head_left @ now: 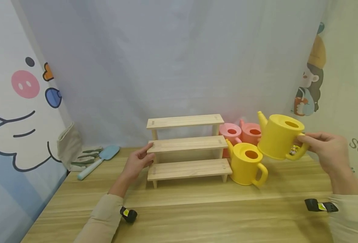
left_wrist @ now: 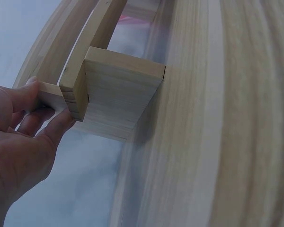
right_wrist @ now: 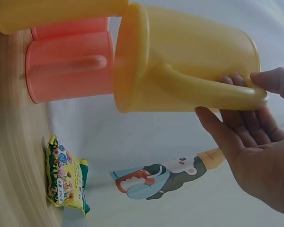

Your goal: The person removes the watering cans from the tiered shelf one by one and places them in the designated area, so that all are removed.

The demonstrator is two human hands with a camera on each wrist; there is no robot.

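My right hand [head_left: 332, 150] grips the handle of a yellow watering can [head_left: 277, 138], holding it raised above the table. The right wrist view shows the thumb and fingers around that handle [right_wrist: 213, 92]. My left hand [head_left: 137, 162] holds the left end of a three-tier wooden stand [head_left: 188, 144] at its middle tier, with thumb and fingers pinching the wood in the left wrist view. Another yellow watering can [head_left: 242, 168] stands at the stand's right end. Behind it are a pink watering can [head_left: 224, 129] and a coral one [head_left: 246, 129], both partly hidden.
At the back left lie a blue hand trowel [head_left: 109, 152] and a fabric bag or glove [head_left: 69, 145] with green-tipped pieces beside it. A colourful packet [right_wrist: 66, 175] sits at the back right. Curtains and a printed wall enclose the wooden table [head_left: 197, 216].
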